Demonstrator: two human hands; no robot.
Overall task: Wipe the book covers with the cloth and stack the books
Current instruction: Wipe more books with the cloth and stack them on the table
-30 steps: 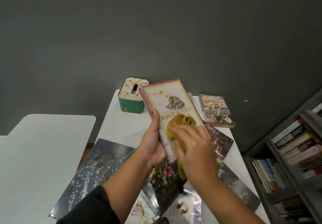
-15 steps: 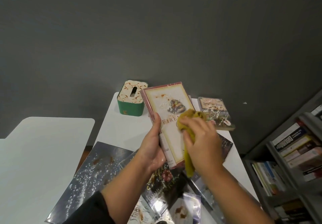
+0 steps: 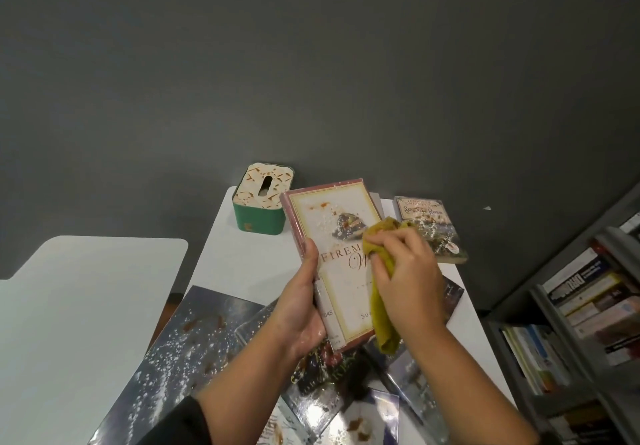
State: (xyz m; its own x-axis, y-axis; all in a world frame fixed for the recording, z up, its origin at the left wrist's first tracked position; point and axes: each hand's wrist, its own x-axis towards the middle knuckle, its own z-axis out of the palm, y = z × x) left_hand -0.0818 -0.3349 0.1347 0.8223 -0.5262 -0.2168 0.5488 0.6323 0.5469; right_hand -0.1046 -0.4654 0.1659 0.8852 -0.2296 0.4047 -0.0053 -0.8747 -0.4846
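In the head view, the right hand (image 3: 407, 278) has carried the yellow cloth (image 3: 382, 309) up the cream-covered book (image 3: 332, 257), so the bunched top of the cloth now sits beside the picture near the middle of the cover, where half a second ago it was lower and a second ago lower still, over the title. Its fingers are curled tight round the wad, knuckles up, pressing it on the right half of the cover while a loose tail hangs down past the book's lower edge. The left hand (image 3: 303, 309) holds the book tilted above the white table (image 3: 242, 257), thumb laid along the spine edge and the other fingers wrapped behind, hidden; that grip looks unchanged across the three moments, though the book has swung slightly more upright. White specks and an orange smear remain on the upper part of the cover, so this stroke seems to be heading for them and the wipe of this book is likely unfinished. Other soiled books (image 3: 194, 351) lie spread flat below the hands, a small paperback (image 3: 429, 228) rests near the wall beside a green tissue box (image 3: 263, 202), and no stack is yet started, so most of the task appears to remain. A bookshelf (image 3: 588, 323) stands at the right.
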